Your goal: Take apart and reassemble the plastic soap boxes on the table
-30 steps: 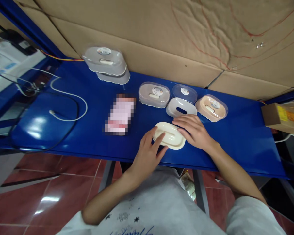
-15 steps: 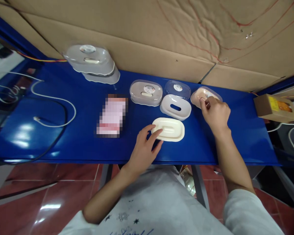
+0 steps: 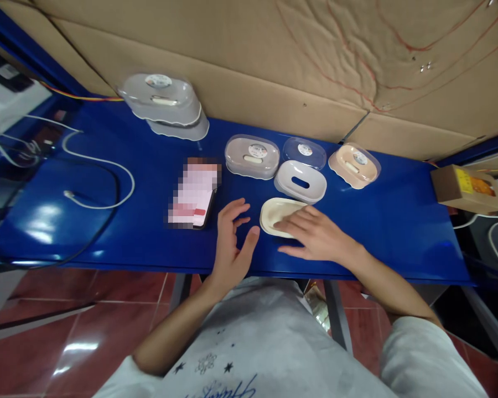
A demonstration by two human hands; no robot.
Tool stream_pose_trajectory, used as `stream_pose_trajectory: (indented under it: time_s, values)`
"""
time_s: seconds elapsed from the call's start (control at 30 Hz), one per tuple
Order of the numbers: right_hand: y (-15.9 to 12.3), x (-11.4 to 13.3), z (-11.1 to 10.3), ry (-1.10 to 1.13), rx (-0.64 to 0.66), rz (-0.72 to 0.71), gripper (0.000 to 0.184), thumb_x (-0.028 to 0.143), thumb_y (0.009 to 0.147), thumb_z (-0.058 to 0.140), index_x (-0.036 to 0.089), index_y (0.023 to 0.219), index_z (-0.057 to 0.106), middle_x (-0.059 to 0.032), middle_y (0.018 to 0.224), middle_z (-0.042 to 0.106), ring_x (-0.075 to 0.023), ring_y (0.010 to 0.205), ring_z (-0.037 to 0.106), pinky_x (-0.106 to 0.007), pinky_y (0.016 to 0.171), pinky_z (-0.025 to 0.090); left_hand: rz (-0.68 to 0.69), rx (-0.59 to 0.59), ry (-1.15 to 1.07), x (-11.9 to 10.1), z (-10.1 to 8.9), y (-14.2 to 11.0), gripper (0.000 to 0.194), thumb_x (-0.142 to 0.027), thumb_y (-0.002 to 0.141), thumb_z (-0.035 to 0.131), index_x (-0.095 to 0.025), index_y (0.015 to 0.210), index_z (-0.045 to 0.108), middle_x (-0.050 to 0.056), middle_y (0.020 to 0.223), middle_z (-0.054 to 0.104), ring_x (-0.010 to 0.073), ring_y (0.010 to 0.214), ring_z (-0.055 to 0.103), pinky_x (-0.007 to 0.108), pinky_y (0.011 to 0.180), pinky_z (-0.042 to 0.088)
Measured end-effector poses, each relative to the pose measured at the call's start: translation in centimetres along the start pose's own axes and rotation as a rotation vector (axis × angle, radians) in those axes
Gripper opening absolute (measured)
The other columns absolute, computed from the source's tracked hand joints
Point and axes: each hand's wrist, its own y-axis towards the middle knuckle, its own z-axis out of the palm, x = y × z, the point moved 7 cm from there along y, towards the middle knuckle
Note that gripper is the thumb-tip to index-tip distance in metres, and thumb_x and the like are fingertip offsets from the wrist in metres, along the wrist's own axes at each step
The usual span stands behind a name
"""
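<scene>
A cream oval dish (image 3: pixel 269 216) lies near the front of the blue table. My right hand (image 3: pixel 315 235) reaches over its right side, with stretched fingertips at the dish's inner surface and the thumb apart at the front. Just left of the dish, my left hand (image 3: pixel 233 243) is open, holding nothing. Behind the dish sits a white oval tray (image 3: pixel 312 193) with a slot in its middle, and a clear oval lid (image 3: pixel 301 160) with a round sticker lies behind that. A peach lidded box (image 3: pixel 354 166) stands to the right, a pale grey lidded box (image 3: pixel 252 157) to the left.
Two grey boxes (image 3: pixel 161 105) are stacked at the back left. A phone (image 3: pixel 195 193), its screen blurred, lies left of my left hand. Cables (image 3: pixel 118 163) curl over the left side. A small cardboard box (image 3: pixel 460 185) stands at the right end, and cardboard (image 3: pixel 232 72) lines the back.
My right hand has left the peach box and come across to the cream dish. My left hand has let go of the dish's left edge and moved a little left.
</scene>
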Motion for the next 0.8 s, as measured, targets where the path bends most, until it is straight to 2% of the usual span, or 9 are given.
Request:
stream_pose_trajectory:
  time_s: [0.07,0.13,0.2,0.33,0.4,0.5,0.63,0.73,0.8]
  values:
    - [0.3,0.9,1.4,-0.088,0.053,-0.031,0.032,0.040,0.109,0.058,0.017,0.125,0.071,-0.0098,0.106,0.081,-0.0244,0.093,0.073,-0.041,0.081,0.055,-0.073,-0.030,-0.103,0.5,0.0,-0.1,0.041,-0.035,0.105,0.065,-0.033,0.144,0.055,0.009,0.163,0.045,0.0257,0.149,0.049,0.042,0.119,0.046]
    - [0.4,1.3,1.6,-0.111,0.012,-0.044,0.026,0.030,0.110,0.055,0.017,0.123,0.073,-0.0080,0.101,0.081,-0.0218,0.091,0.074,-0.038,0.078,0.055,-0.170,-0.063,-0.227,1.0,0.0,-0.2,0.040,-0.038,0.105,0.065,-0.034,0.143,0.056,0.007,0.165,0.046,0.0243,0.153,0.046,0.043,0.126,0.040]
    - [0.2,1.8,1.0,-0.085,-0.056,-0.063,0.025,0.026,0.110,0.055,0.018,0.128,0.072,-0.0067,0.106,0.082,-0.0204,0.095,0.075,-0.036,0.080,0.056,-0.318,-0.081,-0.407,1.6,0.4,-0.3,0.044,-0.043,0.103,0.068,-0.036,0.144,0.057,0.006,0.165,0.050,0.0249,0.155,0.045,0.044,0.129,0.037]
    - [-0.1,2.8,-0.2,-0.013,-0.123,-0.141,0.031,0.025,0.109,0.059,0.025,0.139,0.067,-0.0029,0.114,0.082,-0.0191,0.104,0.076,-0.035,0.088,0.057,-0.774,0.042,-0.795,2.9,3.1,-1.3,0.058,-0.062,0.095,0.070,-0.027,0.142,0.065,0.010,0.149,0.067,0.0345,0.149,0.054,0.049,0.120,0.050]
    - [-0.3,2.6,-0.8,0.081,-0.164,-0.160,0.038,0.030,0.109,0.060,0.026,0.147,0.062,-0.0043,0.120,0.081,-0.0198,0.112,0.075,-0.036,0.094,0.056,-0.937,0.073,-0.899,3.2,4.2,-1.8,0.060,-0.065,0.092,0.071,-0.021,0.133,0.071,0.012,0.143,0.072,0.0373,0.147,0.056,0.048,0.116,0.054]
    - [-0.5,0.1,-1.5,0.163,-0.266,0.005,0.045,0.041,0.110,0.054,0.029,0.154,0.056,-0.0065,0.126,0.079,-0.0235,0.118,0.074,-0.042,0.100,0.055,-0.995,0.013,-0.976,3.3,4.4,-1.8,0.054,-0.060,0.094,0.070,-0.019,0.130,0.073,0.009,0.140,0.074,0.0366,0.148,0.055,0.048,0.117,0.054]
    - [-1.3,-4.9,-1.2,-0.033,-0.279,0.376,0.045,0.040,0.109,0.056,0.023,0.150,0.061,-0.0125,0.136,0.075,-0.0320,0.125,0.069,-0.050,0.103,0.051,-0.984,0.012,-1.030,3.0,4.7,-1.6,0.053,-0.060,0.100,0.063,-0.018,0.131,0.073,0.007,0.147,0.071,0.0367,0.154,0.048,0.051,0.123,0.049]
    - [-1.7,-7.0,-0.5,-0.107,-0.221,0.476,0.039,0.040,0.109,0.056,0.024,0.143,0.068,-0.0121,0.131,0.077,-0.0336,0.121,0.070,-0.052,0.102,0.050,-0.989,0.003,-1.020,3.0,4.8,-1.7,0.048,-0.058,0.100,0.063,-0.021,0.128,0.073,0.005,0.151,0.068,0.0343,0.157,0.044,0.053,0.125,0.046]
    - [-2.0,-7.4,-0.7,-0.076,-0.248,0.496,0.035,0.037,0.109,0.055,0.026,0.137,0.072,-0.0100,0.124,0.080,-0.0321,0.116,0.071,-0.051,0.100,0.050,-0.987,0.017,-1.019,3.0,5.0,-1.7,0.048,-0.058,0.101,0.062,-0.021,0.130,0.073,0.005,0.151,0.068,0.0336,0.159,0.042,0.053,0.126,0.045]
